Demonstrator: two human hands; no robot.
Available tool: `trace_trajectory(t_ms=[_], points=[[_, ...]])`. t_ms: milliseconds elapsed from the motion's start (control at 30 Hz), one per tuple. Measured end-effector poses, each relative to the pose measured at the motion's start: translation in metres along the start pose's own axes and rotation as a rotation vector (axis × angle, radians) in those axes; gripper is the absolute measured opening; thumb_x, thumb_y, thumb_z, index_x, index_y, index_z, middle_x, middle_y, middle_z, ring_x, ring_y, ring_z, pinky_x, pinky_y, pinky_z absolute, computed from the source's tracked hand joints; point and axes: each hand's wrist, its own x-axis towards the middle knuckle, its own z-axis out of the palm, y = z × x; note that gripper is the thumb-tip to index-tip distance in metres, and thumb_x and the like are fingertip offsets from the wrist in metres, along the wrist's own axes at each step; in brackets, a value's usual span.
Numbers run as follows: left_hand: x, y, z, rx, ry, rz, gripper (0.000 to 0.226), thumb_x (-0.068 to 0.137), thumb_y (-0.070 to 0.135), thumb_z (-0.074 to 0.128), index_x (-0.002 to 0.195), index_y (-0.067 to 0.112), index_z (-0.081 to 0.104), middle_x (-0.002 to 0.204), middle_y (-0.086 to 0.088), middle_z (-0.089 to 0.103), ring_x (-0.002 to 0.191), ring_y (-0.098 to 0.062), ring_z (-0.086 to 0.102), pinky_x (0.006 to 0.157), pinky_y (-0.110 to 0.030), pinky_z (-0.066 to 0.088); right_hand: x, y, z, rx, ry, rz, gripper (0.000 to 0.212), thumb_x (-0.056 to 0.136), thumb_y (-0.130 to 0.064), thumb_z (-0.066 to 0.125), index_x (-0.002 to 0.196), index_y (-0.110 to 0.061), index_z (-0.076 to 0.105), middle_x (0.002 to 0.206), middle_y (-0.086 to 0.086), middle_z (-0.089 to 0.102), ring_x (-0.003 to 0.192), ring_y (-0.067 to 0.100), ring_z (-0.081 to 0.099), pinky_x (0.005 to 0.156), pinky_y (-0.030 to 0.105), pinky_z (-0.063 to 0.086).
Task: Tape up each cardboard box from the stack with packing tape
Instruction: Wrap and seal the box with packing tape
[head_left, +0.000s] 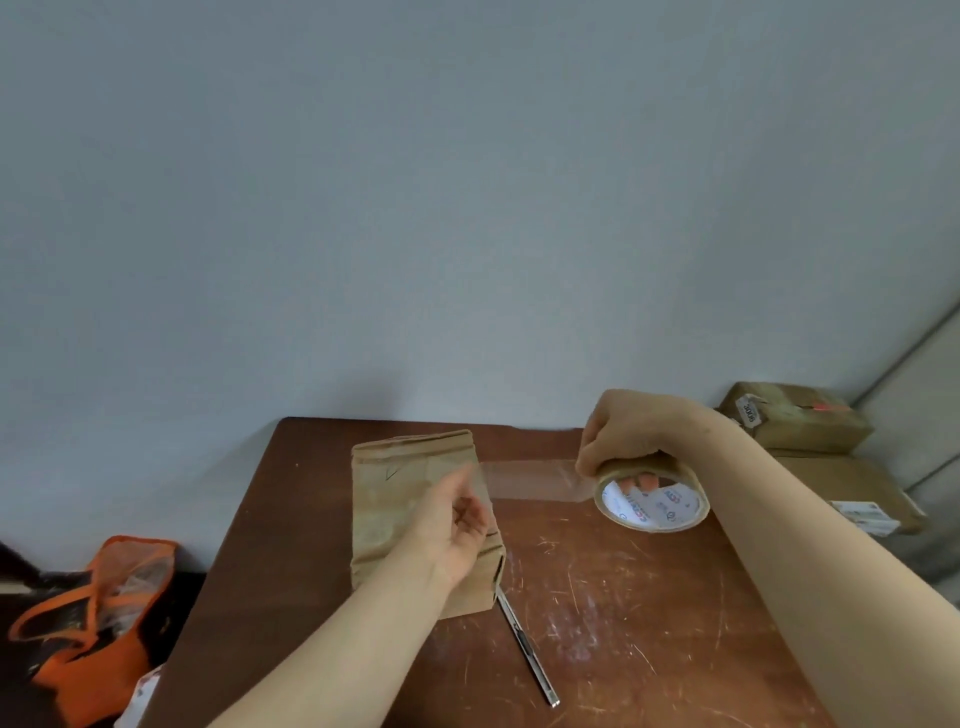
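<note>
A small brown cardboard box (400, 499) lies on the dark wooden table (623, 597). My right hand (618, 436) grips a roll of clear packing tape (652, 499) just right of the box, fingers through its core. A strip of clear tape (530, 480) stretches from the roll leftward to my left hand (457, 519), which pinches the free end above the box's right side.
A metal utility knife (527, 644) lies on the table in front of the box. Two taped brown parcels (795, 421) are stacked at the far right beside the table. An orange and black bag (98, 623) sits on the floor at left. A wall stands behind.
</note>
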Motion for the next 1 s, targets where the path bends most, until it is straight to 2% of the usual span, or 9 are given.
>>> trace_trajectory(t_ms=[167, 333, 400, 467, 567, 700, 800, 900, 1000], points=[[-0.005, 0.031, -0.027, 0.251, 0.119, 0.235, 0.016, 0.083, 0.005, 0.071, 0.097, 0.005, 0.066, 0.075, -0.006, 0.062, 0.064, -0.010, 0.057, 0.056, -0.019, 0.053, 0.024, -0.008, 0.016, 0.105, -0.021, -0.086, 0.008, 0.073, -0.028, 0.078, 0.075, -0.020, 0.078, 0.069, 0.004, 0.071, 0.050, 0.013, 0.060, 0.051, 0.022, 0.049], [-0.014, 0.049, -0.048, 0.423, 0.236, 0.414, 0.011, 0.087, 0.011, 0.069, 0.092, 0.002, 0.067, 0.084, -0.011, 0.072, 0.073, -0.016, 0.068, 0.056, -0.021, 0.054, 0.053, -0.013, 0.031, 0.049, -0.045, -0.201, 0.008, 0.072, -0.041, 0.076, 0.076, -0.034, 0.078, 0.078, -0.012, 0.073, 0.075, 0.007, 0.066, 0.070, 0.023, 0.052], [-0.014, 0.054, -0.055, 0.500, 0.269, 0.471, 0.011, 0.088, 0.013, 0.069, 0.093, 0.004, 0.068, 0.085, -0.010, 0.074, 0.073, -0.015, 0.068, 0.050, -0.019, 0.050, 0.062, -0.015, 0.034, 0.056, -0.086, -0.249, 0.009, 0.076, -0.038, 0.071, 0.083, -0.041, 0.076, 0.084, -0.018, 0.070, 0.086, 0.006, 0.063, 0.077, 0.023, 0.050], [-0.014, 0.059, -0.060, 0.564, 0.320, 0.523, 0.008, 0.088, 0.016, 0.069, 0.089, 0.009, 0.069, 0.084, -0.006, 0.074, 0.071, -0.012, 0.062, 0.052, -0.021, 0.044, 0.068, -0.015, 0.035, 0.122, -0.126, -0.287, 0.023, 0.082, -0.029, 0.063, 0.099, -0.044, 0.071, 0.093, -0.022, 0.064, 0.092, 0.005, 0.058, 0.080, 0.021, 0.045], [-0.011, 0.064, -0.065, 0.568, 0.392, 0.559, 0.010, 0.086, 0.018, 0.070, 0.080, 0.011, 0.069, 0.079, -0.003, 0.067, 0.067, -0.012, 0.049, 0.059, -0.026, 0.039, 0.077, -0.004, 0.036, 0.303, -0.164, -0.313, 0.046, 0.074, -0.033, 0.070, 0.118, -0.044, 0.061, 0.108, -0.012, 0.066, 0.099, 0.011, 0.062, 0.090, 0.028, 0.049], [-0.007, 0.065, -0.067, 0.543, 0.439, 0.572, 0.015, 0.086, 0.015, 0.070, 0.084, 0.000, 0.071, 0.066, 0.000, 0.058, 0.066, -0.012, 0.047, 0.077, -0.034, 0.042, 0.084, 0.013, 0.040, 0.554, -0.187, -0.403, 0.030, 0.080, -0.026, 0.074, 0.109, -0.032, 0.070, 0.098, -0.005, 0.074, 0.094, 0.014, 0.068, 0.086, 0.028, 0.052], [-0.003, 0.064, -0.066, 0.561, 0.454, 0.568, 0.017, 0.085, 0.012, 0.070, 0.086, -0.005, 0.070, 0.066, 0.000, 0.059, 0.067, -0.012, 0.048, 0.095, -0.047, 0.046, 0.089, 0.016, 0.051, 0.562, -0.066, -0.402, 0.017, 0.083, -0.027, 0.072, 0.099, -0.022, 0.069, 0.079, -0.002, 0.072, 0.073, 0.012, 0.068, 0.070, 0.022, 0.051], [0.001, 0.065, -0.068, 0.560, 0.483, 0.601, 0.013, 0.085, 0.010, 0.070, 0.076, 0.001, 0.068, 0.068, 0.000, 0.061, 0.078, -0.013, 0.055, 0.091, -0.037, 0.043, 0.100, 0.018, 0.062, 0.407, 0.049, -0.357, 0.018, 0.081, -0.032, 0.075, 0.087, -0.020, 0.063, 0.061, -0.009, 0.065, 0.053, 0.004, 0.059, 0.055, 0.020, 0.047], [0.006, 0.064, -0.072, 0.562, 0.499, 0.603, 0.015, 0.085, 0.011, 0.071, 0.076, -0.001, 0.068, 0.075, -0.001, 0.064, 0.092, -0.016, 0.058, 0.088, -0.032, 0.036, 0.106, 0.017, 0.069, 0.127, 0.098, -0.305, 0.024, 0.078, -0.041, 0.073, 0.084, -0.022, 0.059, 0.073, -0.009, 0.067, 0.065, 0.007, 0.060, 0.069, 0.029, 0.050]])
